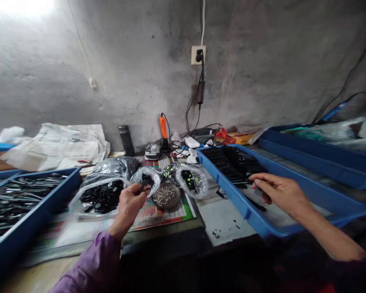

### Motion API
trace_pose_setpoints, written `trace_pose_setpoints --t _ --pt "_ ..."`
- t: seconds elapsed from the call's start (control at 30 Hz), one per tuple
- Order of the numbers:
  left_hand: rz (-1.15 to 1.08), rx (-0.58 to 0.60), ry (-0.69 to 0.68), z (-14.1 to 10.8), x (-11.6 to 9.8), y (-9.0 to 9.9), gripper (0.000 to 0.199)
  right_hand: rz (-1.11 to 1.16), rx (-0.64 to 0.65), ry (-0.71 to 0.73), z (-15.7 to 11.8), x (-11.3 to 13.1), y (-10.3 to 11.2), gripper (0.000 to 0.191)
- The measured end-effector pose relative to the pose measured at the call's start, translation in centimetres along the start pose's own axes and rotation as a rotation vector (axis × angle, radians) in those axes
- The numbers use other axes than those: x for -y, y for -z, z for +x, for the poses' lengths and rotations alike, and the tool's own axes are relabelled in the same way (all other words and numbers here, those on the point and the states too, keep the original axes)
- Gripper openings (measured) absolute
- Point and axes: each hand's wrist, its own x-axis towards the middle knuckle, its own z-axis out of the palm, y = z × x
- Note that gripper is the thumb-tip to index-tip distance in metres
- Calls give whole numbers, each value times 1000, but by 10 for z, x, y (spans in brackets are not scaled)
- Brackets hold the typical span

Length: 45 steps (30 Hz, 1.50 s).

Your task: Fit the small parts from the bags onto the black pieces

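The left hand (128, 207) pinches a small black piece (143, 186) over a clear plastic bag (151, 173); the right hand (280, 191) curls above black strips (228, 162) in a blue tray (259, 221) (gripping anything? I can't tell).

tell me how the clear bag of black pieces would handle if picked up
The clear bag looks floppy, since its thin plastic sags around the load, so it would probably slump when lifted. The black pieces inside seem loose and would likely shift to the bottom.
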Motion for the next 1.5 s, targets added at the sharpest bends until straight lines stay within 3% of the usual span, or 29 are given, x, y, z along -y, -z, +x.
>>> trace_pose_setpoints --t 0.3,0.4,0.8,1.07,1.27,1.5 --pt "-346 94 144 -62 -18 9 24 19 -141 114 -47 50 -9 34" --pt "-386 107 198 -77 -20 12 33 66 -85 151 -69 64 -22 35" --pt "-475 93 350 -130 -15 28 35 134 243 321 -149 98 -92 20" --pt "-536 158 396 -155 -19 30 31 220 371 286 -170 107 -119 23" --pt "-584 182 433 -168 -25 29 35 343 573 108 -186 107 -131 23" --pt "-594 191 443 -176 -22 27 30 451 630 33 -196 115 -136 16"
